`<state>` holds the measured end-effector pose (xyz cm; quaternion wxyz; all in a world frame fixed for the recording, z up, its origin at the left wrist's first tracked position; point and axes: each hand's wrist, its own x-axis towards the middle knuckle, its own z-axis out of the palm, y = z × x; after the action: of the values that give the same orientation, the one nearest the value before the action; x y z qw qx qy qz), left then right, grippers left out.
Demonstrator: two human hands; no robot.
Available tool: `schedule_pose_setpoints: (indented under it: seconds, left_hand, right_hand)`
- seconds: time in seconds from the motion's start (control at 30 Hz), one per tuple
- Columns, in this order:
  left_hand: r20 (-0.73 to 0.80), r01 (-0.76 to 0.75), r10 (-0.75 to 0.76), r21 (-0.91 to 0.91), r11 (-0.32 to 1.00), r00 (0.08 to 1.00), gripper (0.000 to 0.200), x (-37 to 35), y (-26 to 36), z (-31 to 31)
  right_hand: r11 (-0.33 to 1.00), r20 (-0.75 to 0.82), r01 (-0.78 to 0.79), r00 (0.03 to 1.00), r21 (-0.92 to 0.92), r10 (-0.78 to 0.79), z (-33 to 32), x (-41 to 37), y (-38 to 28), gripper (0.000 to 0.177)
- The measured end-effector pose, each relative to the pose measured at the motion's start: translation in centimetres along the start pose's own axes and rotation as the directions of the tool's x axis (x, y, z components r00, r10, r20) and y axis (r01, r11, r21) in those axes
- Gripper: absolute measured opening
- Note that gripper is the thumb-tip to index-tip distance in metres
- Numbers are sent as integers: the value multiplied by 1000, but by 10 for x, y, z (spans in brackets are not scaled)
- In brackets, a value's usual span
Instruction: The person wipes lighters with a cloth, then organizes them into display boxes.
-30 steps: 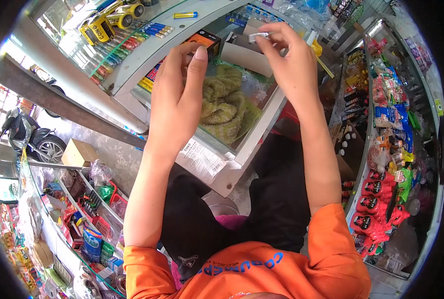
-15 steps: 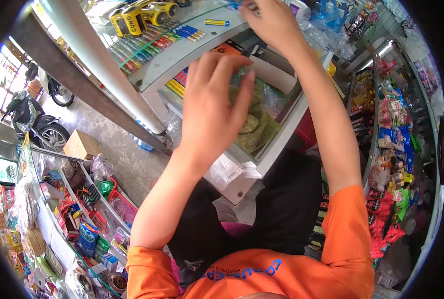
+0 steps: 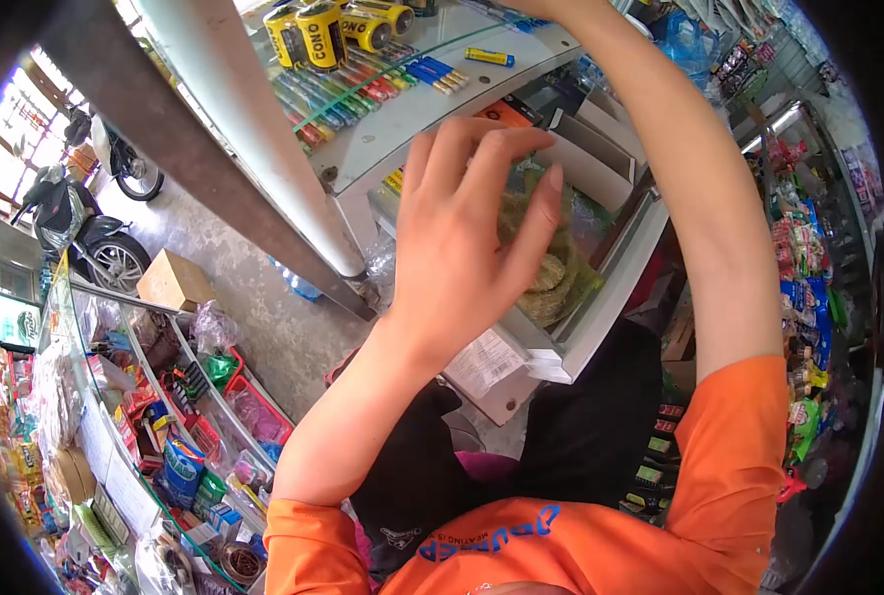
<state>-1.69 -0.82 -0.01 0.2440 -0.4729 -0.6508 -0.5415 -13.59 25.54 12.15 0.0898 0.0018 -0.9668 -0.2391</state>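
The left hand point(image 3: 467, 233) is loosely cupped, thumb set well apart from the curved fingers, with nothing visible in its grasp; the palm faces away, so whether it touches anything below I cannot tell. The right hand point(image 3: 533, 6) is cut off by the top edge, fingers out of view, so its spread and any hold cannot be told. The step in hand looks like a right-arm reach over the far part of the glass shelf point(image 3: 402, 131); moving that arm calls for clearance above the small yellow-and-blue battery point(image 3: 489, 57), which lies near the shelf's edge. Just beside the left fingertips is an open carton point(image 3: 592, 164), inside the white-framed case point(image 3: 615, 288), with a greenish cloth point(image 3: 551, 297) nearer the body. Beyond the left hand, coloured pens point(image 3: 362, 94) lie in a row near large yellow batteries point(image 3: 321, 36).
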Motion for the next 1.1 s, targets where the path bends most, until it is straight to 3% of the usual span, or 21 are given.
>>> schedule_pose_setpoints:
  seconds: [0.03, 0.1, 0.17, 0.23, 0.3, 0.33, 0.4, 0.47, 0.6, 0.67, 0.73, 0.77, 0.8, 0.87, 0.93, 1.0, 1.03, 1.1]
  left_hand:
    - [-18, 8, -9, -12, 1000, 1000, 26, 0, -2, -2]
    - [-41, 38, -39, -39, 999, 998, 29, -1, -3, -6]
    - [-47, 79, -81, -31, 996, 996, 37, -3, -3, -12]
    - [-67, 55, -54, 14, 998, 996, 39, -4, -7, -16]
    - [-70, 1, 3, 62, 998, 998, 49, -4, -9, -18]
    - [-59, -6, 10, 61, 998, 998, 49, -5, -6, -18]
    - [40, 92, -91, -8, 996, 995, 56, -9, 0, -19]
    - [62, 145, -143, -35, 989, 988, 59, -13, -5, -21]
    - [35, 110, -110, 21, 994, 993, 45, -10, -3, -20]
    - [64, 187, -188, 15, 982, 980, 38, -9, -4, -19]
    - [42, 126, -125, -15, 992, 991, 29, -7, -8, -15]
    - [20, 210, -210, -67, 975, 978, 27, -6, -7, -15]
    - [7, 292, -294, -120, 949, 956, 25, -3, -5, -15]
    - [-52, 307, -317, -144, 941, 947, 19, -1, -4, -13]
    - [-77, 306, -320, -153, 940, 944, 21, 1, -5, -9]
    - [-63, 329, -348, -208, 921, 935, 24, 1, 1, -3]
    - [-53, 311, -334, -249, 917, 941, 22, 0, 0, -2]
    - [-23, 341, -369, -332, 880, 929, 26, 2, 3, 1]
  right_hand:
    - [1000, 1, 2, 1000, -2, -2, -1, -10, -6, 27]
    - [927, -429, 67, 897, 368, 105, 1, -42, -19, 32]
    - [872, -426, -40, 861, 489, 278, -2, -69, -33, 36]
    - [461, -169, -77, 867, 884, 468, -35, -124, -75, 34]
    - [204, -128, 48, 908, 978, 398, -52, -169, -103, 32]
    - [199, -127, 48, 903, 979, 409, -47, -181, -113, 32]
    - [169, -289, 240, 871, 956, 396, -23, -197, -135, 40]
    - [184, -311, 257, 863, 949, 398, -13, -203, -142, 43]
    - [236, -367, 297, 858, 925, 359, -12, -209, -145, 42]
    - [248, -366, 290, 859, 924, 358, -12, -212, -142, 39]
    - [227, -382, 313, 832, 922, 403, -4, -213, -142, 36]
    - [234, -406, 336, 815, 913, 414, 4, -214, -143, 37]
    - [273, -381, 289, 836, 918, 396, 4, -217, -142, 46]
    - [455, -466, 308, 835, 836, 291, 4, -226, -143, 54]
    - [444, -351, 254, 924, 859, 151, 14, -234, -142, 41]
    - [555, -298, 192, 949, 809, 106, 17, -237, -134, 35]
    - [555, -296, 187, 948, 811, 114, 15, -239, -130, 35]
    - [338, -265, 127, 877, 932, 400, 9, -238, -125, 25]
